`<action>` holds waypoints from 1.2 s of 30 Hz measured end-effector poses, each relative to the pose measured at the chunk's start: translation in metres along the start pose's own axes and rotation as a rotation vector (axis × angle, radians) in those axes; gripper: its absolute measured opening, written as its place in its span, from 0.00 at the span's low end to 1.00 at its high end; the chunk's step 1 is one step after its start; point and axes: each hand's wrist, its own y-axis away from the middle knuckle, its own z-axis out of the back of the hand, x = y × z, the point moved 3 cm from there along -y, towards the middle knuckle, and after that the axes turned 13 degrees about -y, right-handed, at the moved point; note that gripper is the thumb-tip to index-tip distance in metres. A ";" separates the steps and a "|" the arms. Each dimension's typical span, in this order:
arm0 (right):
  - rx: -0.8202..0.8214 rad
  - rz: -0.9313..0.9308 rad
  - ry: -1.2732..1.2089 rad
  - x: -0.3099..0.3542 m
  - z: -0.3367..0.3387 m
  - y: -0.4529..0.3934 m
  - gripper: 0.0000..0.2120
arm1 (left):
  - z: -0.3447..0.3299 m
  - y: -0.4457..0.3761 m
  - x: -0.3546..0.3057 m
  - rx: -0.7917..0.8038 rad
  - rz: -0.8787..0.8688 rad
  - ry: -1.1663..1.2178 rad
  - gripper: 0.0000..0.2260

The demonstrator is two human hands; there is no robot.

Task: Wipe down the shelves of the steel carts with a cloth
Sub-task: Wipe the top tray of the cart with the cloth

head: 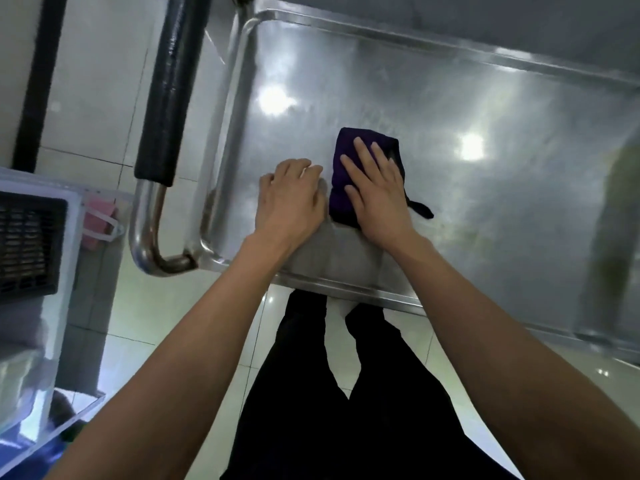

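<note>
— Two hands on the shelf, then?
— Both. The right hand (375, 199) lies flat with straight, spread fingers pressing on a folded cloth (346, 174), dark purple and soft-looking, with a thin dark strip trailing off its right side.
— And the other?
— The left hand (289, 199) rests just beside the cloth, fingers bent down to the metal, holding nothing; its fingertips are about touching the cloth's left edge.
— Where does the cloth sit?
— On the top shelf (485, 209) of a steel cart, near the front edge and toward the left end. The shelf is a smooth, brushed sheet with a raised, rounded rim and curved corners; it shines with blurred spots of light, and a yellowish smear shows toward the right.
— Anything round the cart?
— A bent steel tube handle (152, 216) at the left end, its long part sleeved in black foam. Below lies a glossy pale tiled floor (104, 109), and the person's black trousers (346, 410) fill the bottom. At far left stands a clear plastic box (65, 341) with a black slatted crate (31, 244) in it, and something pink (98, 220) beside that.
</note>
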 end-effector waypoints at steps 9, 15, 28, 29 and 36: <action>-0.067 -0.155 -0.004 -0.105 0.068 0.086 0.23 | -0.022 0.009 -0.128 0.035 -0.192 -0.075 0.17; -0.076 -0.170 -0.005 -0.131 0.083 0.115 0.23 | -0.027 0.019 -0.174 0.089 -0.242 -0.155 0.16; -0.043 -0.199 0.038 -0.104 0.058 0.127 0.25 | -0.023 0.032 -0.150 0.060 -0.221 -0.097 0.18; -0.038 -0.194 0.043 -0.098 0.055 0.122 0.25 | -0.021 0.033 -0.140 0.053 -0.204 -0.080 0.18; 0.010 -0.115 0.071 -0.036 0.014 0.072 0.25 | -0.009 0.041 -0.051 0.025 -0.055 -0.054 0.19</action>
